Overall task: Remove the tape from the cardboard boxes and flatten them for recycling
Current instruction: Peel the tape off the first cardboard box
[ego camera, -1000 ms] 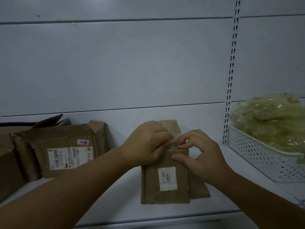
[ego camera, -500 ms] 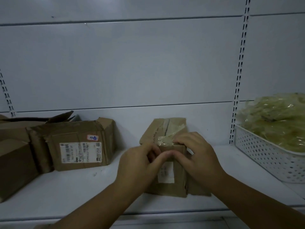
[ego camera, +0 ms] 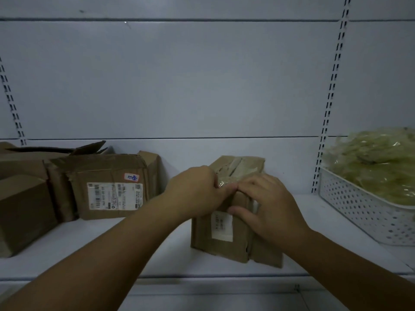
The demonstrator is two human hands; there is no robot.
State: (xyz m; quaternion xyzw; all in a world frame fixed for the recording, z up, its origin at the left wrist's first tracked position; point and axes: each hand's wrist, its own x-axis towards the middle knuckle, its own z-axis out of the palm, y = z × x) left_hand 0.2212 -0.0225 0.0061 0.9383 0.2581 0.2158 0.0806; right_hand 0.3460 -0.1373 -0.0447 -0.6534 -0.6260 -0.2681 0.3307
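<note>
A small brown box (ego camera: 224, 243) stands on a white shelf (ego camera: 134, 248), at about 5 o'clock from the middle of the view and close to the shelf's front edge. A white label (ego camera: 221, 225) is stuck on its near face. Clear tape (ego camera: 226, 182) runs along the top seam and is crumpled where it meets the near top edge.

The left hand (ego camera: 195, 194) comes in from 7 o'clock with its fingers curled tight, and its fingertips pinch the crumpled tape at that edge. The right hand (ego camera: 269, 205) comes in from 4 o'clock and holds the box. Its thumb presses the near face just beside the label, and its bent fingers lie over the top edge, touching the left fingertips.

At 9 o'clock from the box, well apart from it, other boxes (ego camera: 107, 187) stand against the back panel, one with a barcode label. At 3 o'clock sits a white perforated basket (ego camera: 359, 216) heaped with a yellowish wad (ego camera: 377, 167) of crumpled clear film.
</note>
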